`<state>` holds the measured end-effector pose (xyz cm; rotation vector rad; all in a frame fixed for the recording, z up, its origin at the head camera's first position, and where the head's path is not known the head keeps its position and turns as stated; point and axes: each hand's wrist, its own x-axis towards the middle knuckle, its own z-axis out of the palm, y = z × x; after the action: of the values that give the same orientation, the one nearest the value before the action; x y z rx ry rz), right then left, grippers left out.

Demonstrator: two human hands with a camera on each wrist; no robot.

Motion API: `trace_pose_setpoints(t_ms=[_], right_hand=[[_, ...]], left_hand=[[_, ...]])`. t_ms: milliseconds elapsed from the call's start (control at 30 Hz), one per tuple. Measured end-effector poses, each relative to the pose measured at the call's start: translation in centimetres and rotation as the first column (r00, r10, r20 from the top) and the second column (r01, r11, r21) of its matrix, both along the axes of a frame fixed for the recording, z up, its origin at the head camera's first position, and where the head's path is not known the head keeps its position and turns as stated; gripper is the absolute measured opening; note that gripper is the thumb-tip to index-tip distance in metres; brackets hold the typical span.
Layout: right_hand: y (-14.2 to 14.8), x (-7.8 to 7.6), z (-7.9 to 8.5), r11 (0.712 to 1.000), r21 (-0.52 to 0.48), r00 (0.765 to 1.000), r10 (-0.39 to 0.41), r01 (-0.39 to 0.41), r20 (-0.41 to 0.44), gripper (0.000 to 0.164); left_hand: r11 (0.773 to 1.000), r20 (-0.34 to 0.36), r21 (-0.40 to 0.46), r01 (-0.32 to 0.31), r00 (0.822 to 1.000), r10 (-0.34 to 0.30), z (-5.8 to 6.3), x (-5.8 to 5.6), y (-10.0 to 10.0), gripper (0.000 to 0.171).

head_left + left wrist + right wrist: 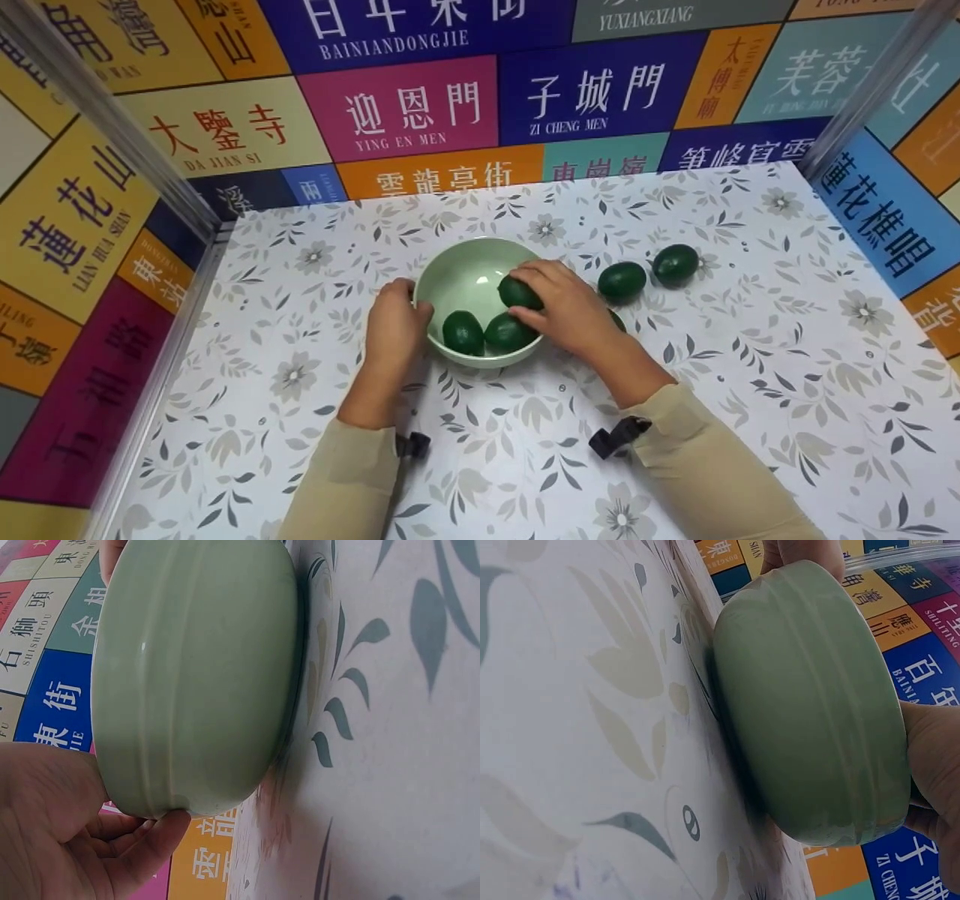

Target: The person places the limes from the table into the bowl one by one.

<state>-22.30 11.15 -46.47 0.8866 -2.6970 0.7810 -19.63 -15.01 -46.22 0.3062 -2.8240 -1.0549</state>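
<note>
Currently, a glossy dark green oval fruit (517,292) sits between the thumb and fingers of the right hand (574,307), over the right part of a round, shiny pale green bowl (469,266). Grip: pinch, with the fingers across the fruit's far side and the thumb at its near side; the fruit's left part shows beyond the fingertips. Contact with the fruit below: cannot tell.

Two similar green fruits (463,333) lie side by side at the near side of the bowl's interior. The left hand (391,322) grips the bowl's left edge, thumb at the rim, fingers curled against the outer wall. Both wrist views show the bowl's base on the floral white table cover (517,480).

Right of the bowl, two loose fruits (622,281) rest near each other; another (617,321) is mostly hidden behind the right hand. Panels (416,109) with printed place names stand behind.
</note>
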Motion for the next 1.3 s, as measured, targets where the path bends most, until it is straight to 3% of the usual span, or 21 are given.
trace_pose_setpoints(t_ms=[700, 1300], right_hand=[[-1.0, 1.3, 0.9, 0.989, 0.15, 0.985, -0.039, 0.014, 0.166, 0.054], [-0.7, 1.1, 0.5, 0.982, 0.147, 0.98, 0.092, -0.118, 0.175, 0.041]], left_hand=[[1.0, -0.025, -0.004, 0.006, 1.0, -0.006, 0.1, 0.0, 0.0, 0.034], [1.0, -0.018, 0.001, 0.014, 1.0, -0.014, -0.1, 0.0, 0.0, 0.031]])
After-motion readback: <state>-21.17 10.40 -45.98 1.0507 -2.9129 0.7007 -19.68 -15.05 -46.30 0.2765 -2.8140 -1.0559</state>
